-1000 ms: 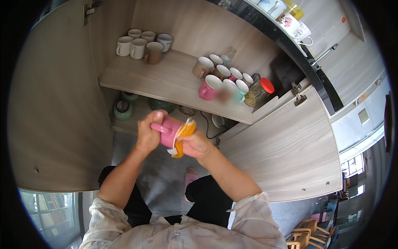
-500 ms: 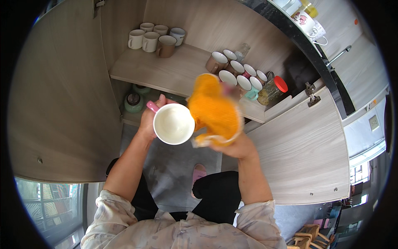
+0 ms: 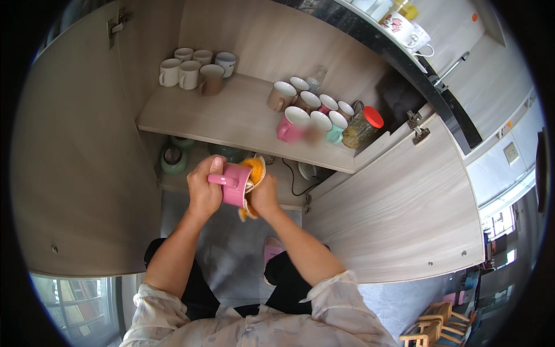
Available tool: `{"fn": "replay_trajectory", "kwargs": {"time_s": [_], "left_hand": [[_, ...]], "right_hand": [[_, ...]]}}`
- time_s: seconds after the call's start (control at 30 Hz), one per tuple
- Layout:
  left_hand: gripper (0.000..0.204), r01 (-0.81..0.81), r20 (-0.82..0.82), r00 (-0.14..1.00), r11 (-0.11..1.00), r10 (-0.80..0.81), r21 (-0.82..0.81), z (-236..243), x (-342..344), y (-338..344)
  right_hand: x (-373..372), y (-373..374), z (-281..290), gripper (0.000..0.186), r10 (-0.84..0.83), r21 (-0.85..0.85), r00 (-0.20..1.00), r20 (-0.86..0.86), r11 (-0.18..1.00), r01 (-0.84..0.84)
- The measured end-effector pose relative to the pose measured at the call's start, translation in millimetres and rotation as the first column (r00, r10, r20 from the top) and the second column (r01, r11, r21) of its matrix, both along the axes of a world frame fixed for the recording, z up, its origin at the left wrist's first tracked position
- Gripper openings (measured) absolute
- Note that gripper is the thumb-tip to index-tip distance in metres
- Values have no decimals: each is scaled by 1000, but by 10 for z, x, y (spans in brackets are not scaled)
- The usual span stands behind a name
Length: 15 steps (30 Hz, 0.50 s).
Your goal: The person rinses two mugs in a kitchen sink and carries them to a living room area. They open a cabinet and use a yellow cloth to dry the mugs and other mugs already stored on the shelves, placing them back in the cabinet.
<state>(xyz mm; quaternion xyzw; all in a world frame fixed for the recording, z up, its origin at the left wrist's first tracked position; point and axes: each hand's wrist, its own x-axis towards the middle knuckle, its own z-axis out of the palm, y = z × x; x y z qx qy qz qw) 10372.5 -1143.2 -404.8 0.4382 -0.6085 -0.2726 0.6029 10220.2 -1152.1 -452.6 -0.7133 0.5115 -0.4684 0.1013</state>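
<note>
My left hand (image 3: 206, 188) is closed around a pink mug (image 3: 233, 185), tipped on its side with its handle toward me and its mouth to the right. My right hand (image 3: 263, 195) presses a bunched orange cloth (image 3: 254, 171) into the mug's mouth; part of the cloth hangs below the rim, and the fingertips are hidden. Beyond my hands, on the cabinet shelf (image 3: 231, 118), several white mugs (image 3: 189, 75) and a brown mug (image 3: 211, 81) stand at the left. Another pink mug (image 3: 289, 128) stands among several mugs at the right.
Two open cabinet doors, left (image 3: 75, 150) and right (image 3: 399, 208), flank my arms. A red-lidded jar (image 3: 363, 126) stands at the shelf's right end. Green jars (image 3: 173, 161) sit on the lower level. A dark counter edge (image 3: 381, 58) curves above, with cups (image 3: 399, 28) on it.
The mug has turned from mouth-up to lying sideways, its mouth facing right. My right hand has moved left and pushed the cloth, earlier spread out beside the mug, into it.
</note>
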Motion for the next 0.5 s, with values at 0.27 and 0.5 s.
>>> {"fn": "replay_trajectory", "kwargs": {"time_s": [0.27, 0.5], "left_hand": [[32, -69, 168, 972, 881, 165, -468, -35, 22, -46], [38, -21, 96, 995, 992, 32, -121, -85, 50, -120]], "right_hand": [[283, 315, 130, 26, -315, 350, 202, 927, 540, -765], [135, 172, -119, 32, -10, 328, 986, 168, 944, -46]]}}
